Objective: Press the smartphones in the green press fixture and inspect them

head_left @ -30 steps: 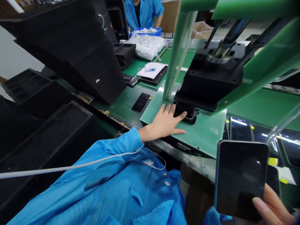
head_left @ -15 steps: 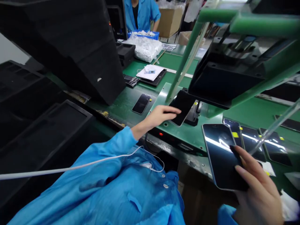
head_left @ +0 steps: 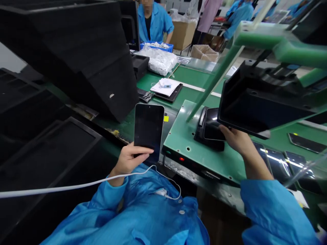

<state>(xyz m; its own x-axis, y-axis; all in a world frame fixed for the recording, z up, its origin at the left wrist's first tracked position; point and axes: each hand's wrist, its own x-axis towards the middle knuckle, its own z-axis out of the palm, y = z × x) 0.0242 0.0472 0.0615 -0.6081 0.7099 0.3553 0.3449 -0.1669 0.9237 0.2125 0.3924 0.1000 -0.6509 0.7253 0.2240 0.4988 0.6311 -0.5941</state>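
Observation:
My left hand (head_left: 130, 163) holds a dark-screened smartphone (head_left: 148, 131) upright near my chest, its lower part in my fingers. My right hand (head_left: 237, 140) is at the edge of a second smartphone (head_left: 214, 124), which lies tilted in a black fixture nest (head_left: 208, 144) on a green fixture plate (head_left: 184, 144). A black press head (head_left: 263, 102) hangs just above and to the right of that phone, hiding part of my right fingers' surroundings.
Several phones lie on the green bench (head_left: 277, 163) at right. Black foam trays (head_left: 46, 149) fill the left. Paper on a black tablet-like pad (head_left: 166, 89) and a white plastic bag (head_left: 159, 61) lie farther back. A co-worker in a blue coat (head_left: 154, 20) stands beyond a blue bin (head_left: 156, 45).
My left hand has come back from the fixture with a phone and raised it upright. The phone from my right hand now lies in the fixture. The press head has tilted up in view.

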